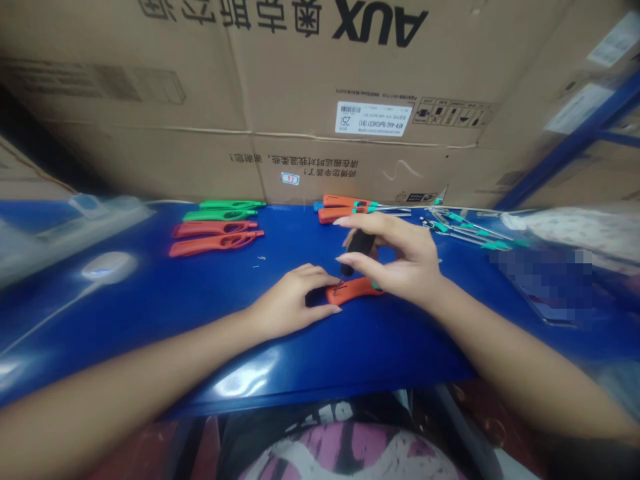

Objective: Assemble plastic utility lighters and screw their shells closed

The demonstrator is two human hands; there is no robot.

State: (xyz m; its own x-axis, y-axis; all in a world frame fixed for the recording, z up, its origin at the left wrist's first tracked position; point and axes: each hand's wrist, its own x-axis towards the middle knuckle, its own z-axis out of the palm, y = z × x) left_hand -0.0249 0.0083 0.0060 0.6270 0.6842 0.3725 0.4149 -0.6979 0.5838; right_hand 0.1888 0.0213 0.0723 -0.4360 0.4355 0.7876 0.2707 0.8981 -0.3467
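Observation:
My right hand (407,260) is closed around the black handle of a screwdriver (359,252), its shaft pointing down. The tip meets the near-left end of an orange long-necked lighter (356,291) lying on the blue table. With thumb and fingers, my left hand (286,301) grips that same end of the lighter from the left. The lighter's right end, with a bit of teal showing, passes behind my right hand. Just beyond lie finished-looking orange lighters (345,215) with teal parts and metal necks, partly hidden by my right fingers.
Green handle shells (220,215) and red-orange handle shells (215,244) lie at the back left, with tiny metal pieces (261,258) nearby. Metal necks with teal parts (470,230) lie back right, near a dark flat pixelated object (545,290). A large cardboard box (280,100) stands behind the blue table (320,360).

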